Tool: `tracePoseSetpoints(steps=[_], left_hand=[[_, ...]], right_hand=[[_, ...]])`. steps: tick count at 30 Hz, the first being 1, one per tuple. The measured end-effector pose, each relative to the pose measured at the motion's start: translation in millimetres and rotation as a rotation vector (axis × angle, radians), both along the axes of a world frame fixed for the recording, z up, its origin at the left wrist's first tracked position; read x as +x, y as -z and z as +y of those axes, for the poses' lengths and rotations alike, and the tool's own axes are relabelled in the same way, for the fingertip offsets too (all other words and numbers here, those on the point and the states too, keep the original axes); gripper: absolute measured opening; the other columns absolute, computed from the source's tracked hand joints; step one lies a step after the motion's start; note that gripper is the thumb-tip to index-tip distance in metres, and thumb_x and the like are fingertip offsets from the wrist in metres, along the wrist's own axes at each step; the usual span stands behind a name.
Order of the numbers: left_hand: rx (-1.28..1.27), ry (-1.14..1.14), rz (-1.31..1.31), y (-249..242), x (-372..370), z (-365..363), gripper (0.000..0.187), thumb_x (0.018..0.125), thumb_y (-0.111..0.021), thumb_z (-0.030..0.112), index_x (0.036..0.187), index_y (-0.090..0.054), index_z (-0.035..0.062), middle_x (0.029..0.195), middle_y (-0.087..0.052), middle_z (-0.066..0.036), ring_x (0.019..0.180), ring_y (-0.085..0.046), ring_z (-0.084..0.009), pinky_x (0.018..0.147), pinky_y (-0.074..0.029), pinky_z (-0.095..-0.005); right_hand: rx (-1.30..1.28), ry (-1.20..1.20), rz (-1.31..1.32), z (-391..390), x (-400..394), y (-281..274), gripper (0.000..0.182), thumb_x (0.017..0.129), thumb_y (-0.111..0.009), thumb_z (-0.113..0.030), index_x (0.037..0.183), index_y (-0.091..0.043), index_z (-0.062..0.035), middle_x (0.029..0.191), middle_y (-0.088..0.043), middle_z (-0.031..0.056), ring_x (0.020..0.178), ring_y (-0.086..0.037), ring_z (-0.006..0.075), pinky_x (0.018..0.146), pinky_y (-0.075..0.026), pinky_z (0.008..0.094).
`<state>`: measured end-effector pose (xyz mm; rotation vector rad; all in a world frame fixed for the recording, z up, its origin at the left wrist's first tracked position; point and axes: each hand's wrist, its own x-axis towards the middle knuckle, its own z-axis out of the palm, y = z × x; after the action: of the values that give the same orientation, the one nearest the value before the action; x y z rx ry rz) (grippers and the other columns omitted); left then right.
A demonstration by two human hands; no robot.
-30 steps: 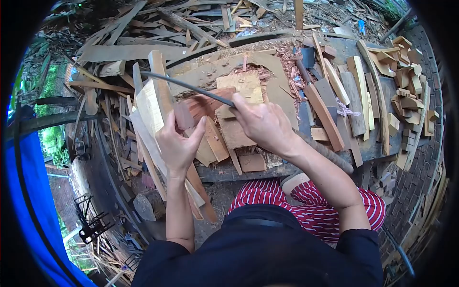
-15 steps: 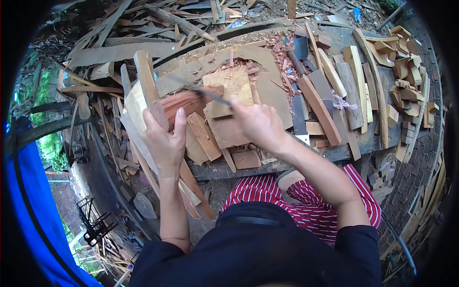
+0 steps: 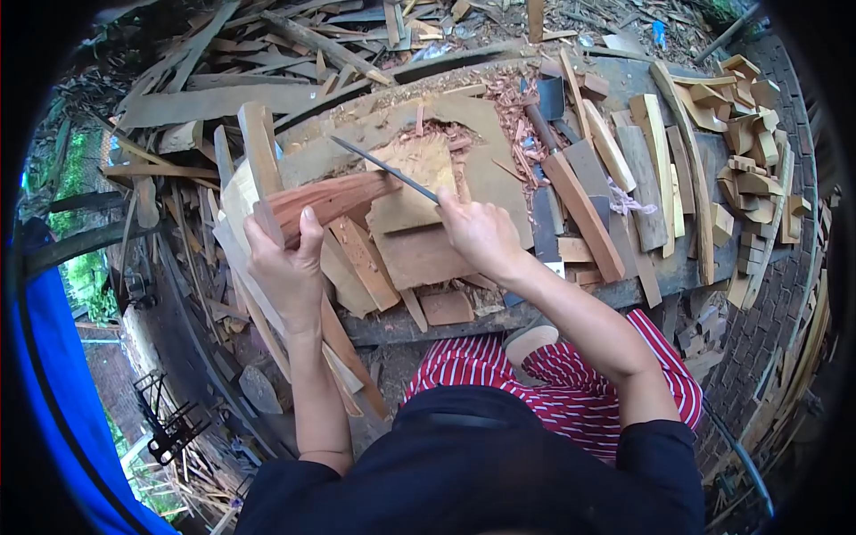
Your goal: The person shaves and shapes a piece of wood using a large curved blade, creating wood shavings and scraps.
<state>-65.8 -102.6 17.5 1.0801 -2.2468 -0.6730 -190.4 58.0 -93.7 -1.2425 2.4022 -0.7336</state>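
A reddish carved piece of wood is gripped at its left end by my left hand, with the thumb pressed on its near side. Its right end lies on a pale wood block. My right hand is closed round the near end of a thin dark file-like tool. The tool slants up and left across the right end of the reddish piece; whether it touches the wood I cannot tell.
The bench holds red wood shavings, a long reddish bar, a dark blade tool and several boards. Cut wood pieces are piled at the right. Scrap wood lies beyond the bench. A blue sheet hangs at left.
The tool, blurred before, is now sharp and lies at a steeper slant. My left hand and the reddish piece have shifted slightly in view, and more of the piece shows.
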Motion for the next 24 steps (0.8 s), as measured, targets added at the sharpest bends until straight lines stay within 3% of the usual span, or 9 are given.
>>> tracePoseSetpoints(steps=[1, 4, 5, 8, 12, 15, 17, 21, 24], left_hand=[[-0.103, 0.023, -0.051, -1, -1, 2, 0.041, 0.084, -0.071, 0.029, 0.100, -0.054, -0.0038, 0.081, -0.067, -0.017, 0.075, -0.069, -0.0254, 0.065, -0.053, -0.0358], [-0.008, 0.009, -0.001, 4, -2, -2, 0.040, 0.084, -0.071, 0.029, 0.099, -0.054, -0.0039, 0.082, -0.068, -0.017, 0.075, -0.069, -0.0249, 0.065, -0.053, -0.0353], [0.001, -0.010, -0.003, 5, -1, -2, 0.041, 0.084, -0.071, 0.029, 0.099, -0.054, -0.0042, 0.079, -0.068, -0.017, 0.071, -0.069, -0.0247, 0.062, -0.053, -0.0348], [0.077, -0.009, 0.018, 0, -1, 3, 0.042, 0.083, -0.072, 0.031, 0.098, -0.053, -0.0039, 0.075, -0.067, -0.016, 0.067, -0.069, -0.0248, 0.059, -0.053, -0.0350], [-0.086, 0.009, -0.016, 1, -8, 9, 0.044, 0.081, -0.073, 0.033, 0.096, -0.051, -0.0027, 0.072, -0.065, -0.015, 0.065, -0.069, -0.0226, 0.057, -0.053, -0.0352], [0.068, 0.031, 0.087, 14, 7, -7, 0.044, 0.082, -0.072, 0.033, 0.099, -0.050, -0.0026, 0.072, -0.065, -0.015, 0.066, -0.069, -0.0213, 0.057, -0.053, -0.0330], [0.094, 0.055, 0.162, 32, 24, -13, 0.044, 0.083, -0.072, 0.033, 0.099, -0.050, -0.0022, 0.073, -0.065, -0.015, 0.066, -0.069, -0.0208, 0.057, -0.053, -0.0323], [0.160, 0.032, 0.242, 53, 46, -14, 0.046, 0.084, -0.070, 0.038, 0.098, -0.051, -0.0012, 0.076, -0.066, -0.016, 0.068, -0.069, -0.0222, 0.058, -0.053, -0.0337], [0.171, 0.029, 0.078, 39, 51, -2, 0.051, 0.084, -0.069, 0.044, 0.100, -0.051, -0.0011, 0.077, -0.063, -0.013, 0.070, -0.064, -0.0209, 0.061, -0.052, -0.0354]], right_hand=[[-0.034, -0.021, 0.006, 1, 2, -3, 0.017, 0.094, -0.048, -0.019, 0.107, -0.047, -0.0077, 0.062, -0.061, 0.0195, 0.058, -0.064, 0.0390, 0.048, -0.048, 0.0519], [-0.215, -0.094, 0.003, 2, 10, -47, 0.017, 0.094, -0.048, -0.017, 0.107, -0.047, -0.0080, 0.060, -0.060, 0.0191, 0.058, -0.064, 0.0381, 0.047, -0.047, 0.0518], [-0.114, -0.119, -0.075, 1, 7, -48, 0.020, 0.093, -0.049, -0.017, 0.112, -0.047, -0.0084, 0.060, -0.060, 0.0186, 0.059, -0.064, 0.0383, 0.047, -0.047, 0.0517], [0.103, 0.012, 0.000, 10, -5, 24, 0.024, 0.089, -0.049, -0.013, 0.113, -0.047, -0.0103, 0.063, -0.063, 0.0165, 0.058, -0.064, 0.0372, 0.048, -0.049, 0.0517], [-0.014, -0.010, 0.058, 19, -14, 37, 0.021, 0.092, -0.048, -0.017, 0.111, -0.047, -0.0091, 0.066, -0.063, 0.0192, 0.063, -0.064, 0.0409, 0.054, -0.051, 0.0517], [-0.004, -0.013, -0.101, 15, -29, 42, 0.023, 0.095, -0.048, -0.024, 0.109, -0.049, -0.0064, 0.069, -0.062, 0.0221, 0.069, -0.064, 0.0425, 0.061, -0.051, 0.0505], [-0.111, -0.096, -0.428, 15, -47, 53, 0.025, 0.096, -0.050, -0.027, 0.110, -0.052, -0.0063, 0.075, -0.063, 0.0226, 0.073, -0.063, 0.0415, 0.067, -0.051, 0.0492], [-0.310, 0.001, -0.136, 3, -43, 42, 0.028, 0.092, -0.057, -0.022, 0.114, -0.055, -0.0051, 0.094, -0.062, 0.0225, 0.086, -0.062, 0.0408, 0.076, -0.048, 0.0472], [-0.328, -0.021, 0.042, -23, -63, 44, 0.046, 0.091, -0.058, -0.023, 0.134, -0.049, -0.0119, 0.114, -0.061, 0.0208, 0.101, -0.061, 0.0383, 0.086, -0.050, 0.0435]])
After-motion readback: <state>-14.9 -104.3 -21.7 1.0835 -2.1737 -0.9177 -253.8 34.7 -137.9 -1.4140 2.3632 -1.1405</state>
